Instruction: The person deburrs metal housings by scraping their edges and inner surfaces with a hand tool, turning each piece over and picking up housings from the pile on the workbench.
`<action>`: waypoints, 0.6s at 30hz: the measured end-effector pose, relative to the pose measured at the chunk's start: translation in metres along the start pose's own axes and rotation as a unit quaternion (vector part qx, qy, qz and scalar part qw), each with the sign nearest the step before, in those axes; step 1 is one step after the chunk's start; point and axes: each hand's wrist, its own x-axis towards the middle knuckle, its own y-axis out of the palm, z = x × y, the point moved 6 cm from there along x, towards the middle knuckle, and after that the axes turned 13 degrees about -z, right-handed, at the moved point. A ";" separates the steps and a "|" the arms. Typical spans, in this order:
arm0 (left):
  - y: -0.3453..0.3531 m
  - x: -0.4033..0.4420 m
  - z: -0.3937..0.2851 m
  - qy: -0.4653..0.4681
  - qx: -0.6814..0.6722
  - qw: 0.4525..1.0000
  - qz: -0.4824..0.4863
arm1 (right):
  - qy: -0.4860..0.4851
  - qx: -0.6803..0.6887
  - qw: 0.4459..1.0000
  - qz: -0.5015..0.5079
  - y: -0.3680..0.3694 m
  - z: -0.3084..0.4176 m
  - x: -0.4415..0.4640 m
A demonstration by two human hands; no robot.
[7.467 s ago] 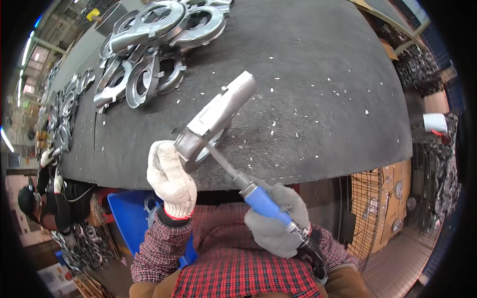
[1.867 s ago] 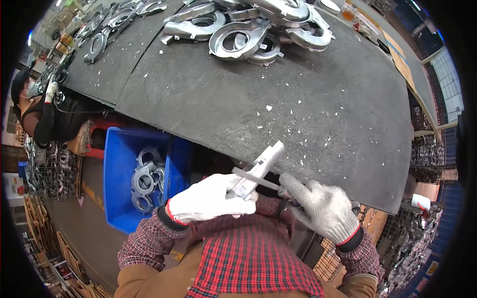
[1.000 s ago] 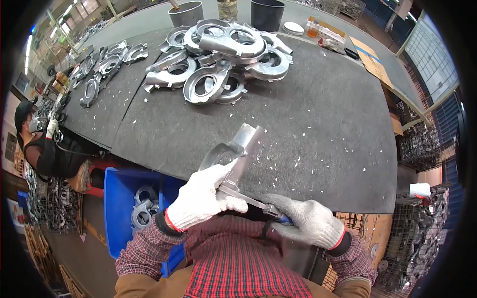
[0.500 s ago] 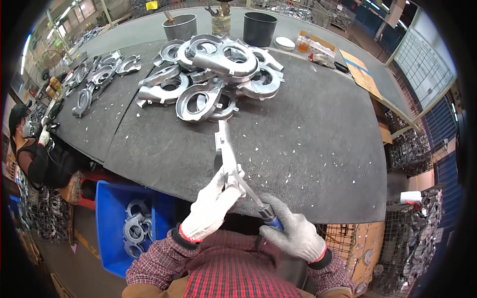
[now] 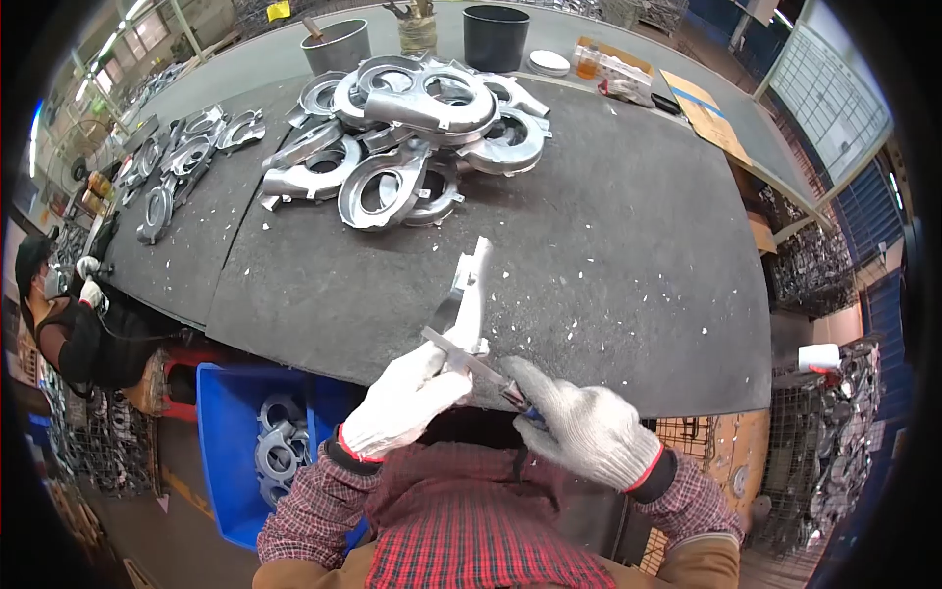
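My gloved left hand point(image 5: 400, 407) is closed round the lower end of a silver metal casting point(image 5: 471, 299), held up on edge above the table's near side. In my gloved right hand point(image 5: 587, 424) is the handle of a flat metal file point(image 5: 463, 355). Its blade points up and left, lying across the lower part of the casting just above my left fingers. Beyond them, a pile of similar ring-shaped castings point(image 5: 388, 182) rests on the dark table mat point(image 5: 608, 255).
A blue bin point(image 5: 221, 461) with several castings stands below left. More castings point(image 5: 191, 152) lie at the far left, near a co-worker point(image 5: 83, 329). Two buckets point(image 5: 496, 39) stand at the back. Wire cages point(image 5: 829, 442) full of metal parts are at right. Small chips litter the mat.
The casting has turned and its upper end has shifted right. My right hand has moved slightly right, and the file now crosses the casting at a flatter angle, its tip further left.
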 end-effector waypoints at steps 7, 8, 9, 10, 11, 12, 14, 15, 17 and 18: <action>-0.002 0.002 -0.023 0.018 -0.006 0.996 -0.082 | 0.000 -0.049 0.998 0.038 0.006 0.002 0.000; -0.001 0.003 -0.025 0.019 0.003 0.997 -0.072 | 0.012 -0.011 1.000 0.010 0.000 -0.003 0.000; 0.001 0.003 -0.030 0.029 0.016 0.997 -0.065 | 0.023 0.025 0.999 -0.017 -0.005 -0.007 0.001; 0.000 0.005 -0.028 0.031 0.013 0.997 -0.072 | 0.017 0.027 0.999 -0.013 -0.004 -0.006 0.001; 0.000 0.007 -0.025 0.039 0.031 0.997 -0.064 | 0.025 0.022 0.999 0.001 -0.002 -0.006 0.000; 0.000 0.007 -0.022 0.046 0.050 0.996 -0.054 | 0.035 0.017 0.999 0.013 0.001 -0.005 -0.003; 0.001 0.005 -0.017 0.026 0.050 0.997 -0.054 | 0.049 0.013 0.998 0.026 0.004 -0.006 -0.004; 0.002 0.005 -0.014 0.032 0.034 0.997 -0.065 | 0.039 0.025 0.998 0.032 0.003 -0.004 -0.004; 0.000 0.005 -0.009 0.035 0.014 0.996 -0.076 | 0.030 0.036 0.998 0.042 0.003 -0.001 -0.005; -0.003 0.006 -0.005 0.030 0.009 0.998 -0.060 | 0.043 0.032 0.998 0.035 0.001 -0.002 -0.003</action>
